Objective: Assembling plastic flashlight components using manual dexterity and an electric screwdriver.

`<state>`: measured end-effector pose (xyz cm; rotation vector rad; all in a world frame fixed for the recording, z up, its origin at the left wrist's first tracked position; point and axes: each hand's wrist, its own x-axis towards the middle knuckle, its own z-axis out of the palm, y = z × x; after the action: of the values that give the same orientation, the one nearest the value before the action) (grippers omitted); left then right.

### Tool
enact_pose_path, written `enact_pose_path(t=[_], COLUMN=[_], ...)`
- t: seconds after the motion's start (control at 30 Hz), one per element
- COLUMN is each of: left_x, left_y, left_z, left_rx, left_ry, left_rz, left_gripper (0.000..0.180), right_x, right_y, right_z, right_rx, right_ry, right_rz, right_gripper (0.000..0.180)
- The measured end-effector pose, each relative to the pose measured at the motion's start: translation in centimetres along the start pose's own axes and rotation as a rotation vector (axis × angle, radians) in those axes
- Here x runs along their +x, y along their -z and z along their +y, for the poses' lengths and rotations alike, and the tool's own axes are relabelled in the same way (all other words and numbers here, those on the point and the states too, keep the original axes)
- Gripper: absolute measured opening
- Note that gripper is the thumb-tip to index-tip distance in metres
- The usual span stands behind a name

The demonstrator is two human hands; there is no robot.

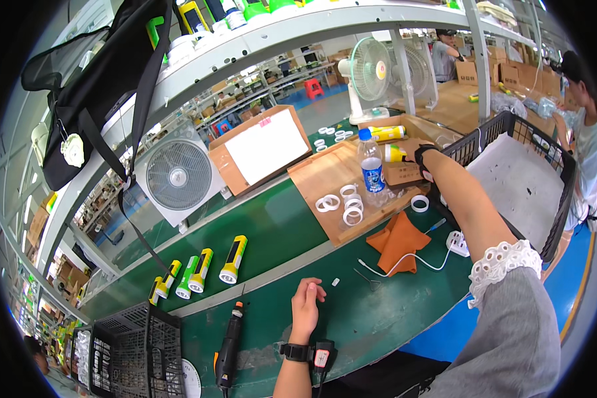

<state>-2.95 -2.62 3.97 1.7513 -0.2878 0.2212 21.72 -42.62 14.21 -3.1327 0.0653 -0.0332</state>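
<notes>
My left hand (306, 304) rests over the green work surface, its fingers loosely bent and nothing in them. Just beyond it lie a small white piece (335, 282) and a thin bent metal key (367, 274). A black electric screwdriver (230, 345) is to its left. My right arm stretches far forward to an open cardboard box (404, 172). There, my right hand (412, 148) is closed around the back part of a yellow and white flashlight (395, 154); its fingers are partly hidden. Another yellow flashlight (386, 132) lies behind it in the box.
Several flashlights stand on the green belt (272, 225). White rings (353, 211) and a water bottle (371, 162) occupy a wooden board. An orange cloth (399, 240) and white cable lie nearby. Black crates (139, 345) (556, 229) flank me; a metal shelf (259, 51) crosses overhead.
</notes>
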Motion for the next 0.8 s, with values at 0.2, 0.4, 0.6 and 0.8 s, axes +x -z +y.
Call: enact_pose_path(t=[0.2,0.4,0.6,0.8], left_x=[0.1,0.0,0.1,1.8], left_y=[-0.4,-0.6,-0.2,0.3], left_z=[-0.2,0.0,-1.4,-3.4], left_rx=[0.002,0.002,-0.112,-0.509], left_ry=[0.005,0.019,0.061,0.229], left_rz=[-0.012,-0.011,-0.026,0.258], left_gripper=[0.028,0.027,0.031,0.017], right_x=[3.2,4.1,5.0,-8.2], right_y=[-2.7,-2.1,-4.1,5.8], right_z=[2.0,1.7,0.9,-13.8], right_rx=[-0.112,0.163,-0.144,0.339], right_ry=[0.027,-0.039,-0.066,0.779], right_rz=[-0.007,-0.382,0.068,1.156], right_gripper=[0.038,0.027,0.038,0.034])
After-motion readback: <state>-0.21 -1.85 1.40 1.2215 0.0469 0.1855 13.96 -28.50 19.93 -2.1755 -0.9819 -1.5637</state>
